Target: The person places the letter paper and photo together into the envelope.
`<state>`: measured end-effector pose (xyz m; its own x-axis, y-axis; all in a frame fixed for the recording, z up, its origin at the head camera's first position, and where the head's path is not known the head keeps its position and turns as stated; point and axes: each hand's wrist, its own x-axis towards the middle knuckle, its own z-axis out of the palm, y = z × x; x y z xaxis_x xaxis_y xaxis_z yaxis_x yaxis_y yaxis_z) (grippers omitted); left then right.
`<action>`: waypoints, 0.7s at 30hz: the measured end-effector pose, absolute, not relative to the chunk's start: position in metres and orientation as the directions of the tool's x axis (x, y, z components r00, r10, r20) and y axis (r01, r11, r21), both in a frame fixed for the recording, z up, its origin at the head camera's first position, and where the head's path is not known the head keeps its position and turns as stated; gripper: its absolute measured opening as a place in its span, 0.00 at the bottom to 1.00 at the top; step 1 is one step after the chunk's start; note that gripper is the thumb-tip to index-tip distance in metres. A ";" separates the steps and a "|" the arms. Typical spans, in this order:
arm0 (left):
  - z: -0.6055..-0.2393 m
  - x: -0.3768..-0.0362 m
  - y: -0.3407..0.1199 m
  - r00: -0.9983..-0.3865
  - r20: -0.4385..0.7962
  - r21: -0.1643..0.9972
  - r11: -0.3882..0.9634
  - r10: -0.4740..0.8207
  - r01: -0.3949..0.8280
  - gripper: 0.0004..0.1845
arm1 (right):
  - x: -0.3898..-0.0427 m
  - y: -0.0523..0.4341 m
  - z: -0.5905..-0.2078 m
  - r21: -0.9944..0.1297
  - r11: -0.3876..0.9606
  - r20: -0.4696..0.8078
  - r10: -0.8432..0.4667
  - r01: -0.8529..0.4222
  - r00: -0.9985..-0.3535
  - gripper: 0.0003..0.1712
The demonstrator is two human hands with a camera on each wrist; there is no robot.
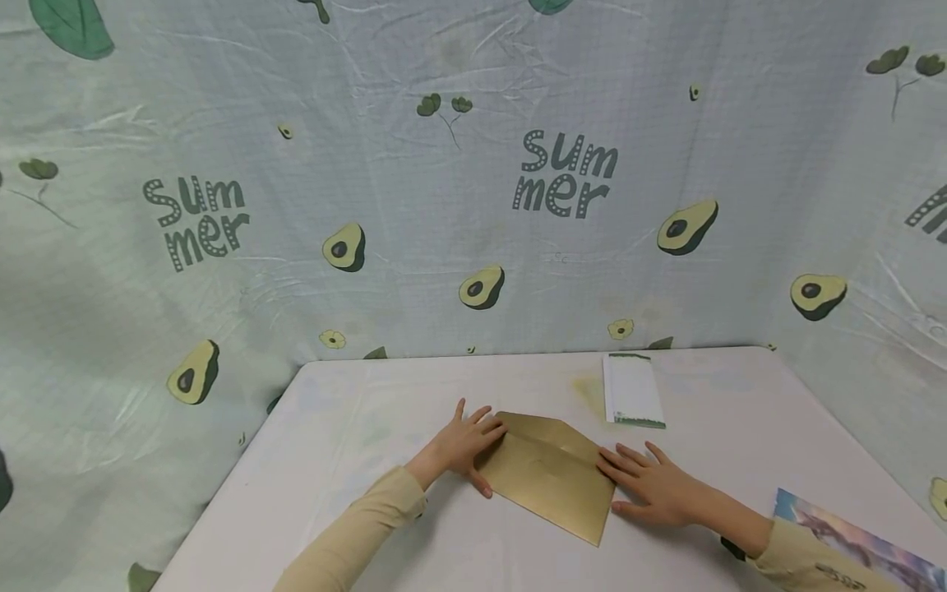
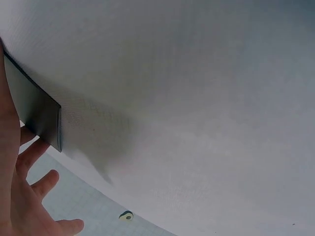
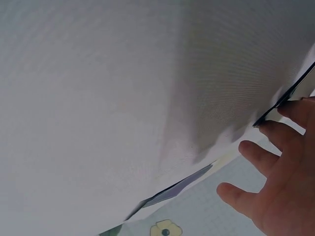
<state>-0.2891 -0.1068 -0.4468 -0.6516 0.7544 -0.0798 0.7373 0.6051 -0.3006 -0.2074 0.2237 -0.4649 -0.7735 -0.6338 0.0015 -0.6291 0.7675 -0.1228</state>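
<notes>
- L hand, lower ctr of frame: fingers spread wide, tips & thumb touched L edge of gold envelope.
- Gold envelope: lower ctr, lay btwn both hands on white table, crease across upper pt.
- White card w/ green border: R of ctr, above R hand.
- R hand: lower R, fingers spread wide, tips on envelope's R edge.
- Colorful print: lower R corner, partly behind sleeve.

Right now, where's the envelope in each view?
Head: envelope below and right of centre.
Left wrist: dark-looking, at the left edge, around mid-height.
Right wrist: a sliver at the right edge, mostly above mid-height.
Shared landmark: white table.
</notes>
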 end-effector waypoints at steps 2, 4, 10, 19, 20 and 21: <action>-0.446 -0.289 -0.107 -0.655 -0.081 -0.293 0.610 0.751 0.736 0.58 | -0.208 0.224 -0.465 -0.121 0.772 -0.005 -0.629 -0.624 -0.777 0.37; -0.447 -0.289 -0.107 -0.656 -0.077 -0.288 0.613 0.751 0.736 0.58 | -0.208 0.224 -0.465 -0.134 0.777 -0.018 -0.622 -0.615 -0.783 0.37; -0.448 -0.290 -0.106 -0.647 -0.057 -0.286 0.609 0.760 0.740 0.59 | -0.207 0.224 -0.464 -0.127 0.777 -0.021 -0.623 -0.616 -0.782 0.37; -0.449 -0.292 -0.104 -0.668 -0.081 -0.332 0.612 0.740 0.718 0.61 | -0.207 0.223 -0.460 -0.141 0.781 -0.021 -0.617 -0.609 -0.787 0.37; -0.448 -0.292 -0.104 -0.669 -0.080 -0.337 0.611 0.739 0.716 0.61 | -0.207 0.223 -0.460 -0.142 0.781 -0.020 -0.616 -0.608 -0.787 0.37; -0.448 -0.292 -0.103 -0.670 -0.080 -0.343 0.610 0.738 0.714 0.61 | -0.207 0.223 -0.460 -0.138 0.782 -0.020 -0.616 -0.608 -0.787 0.37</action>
<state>-0.2923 -0.1034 -0.4480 -0.6695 0.7385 -0.0800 0.7140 0.6102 -0.3431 -0.2069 0.2231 -0.4597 -0.7873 -0.6162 -0.0205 -0.6082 0.7817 -0.1380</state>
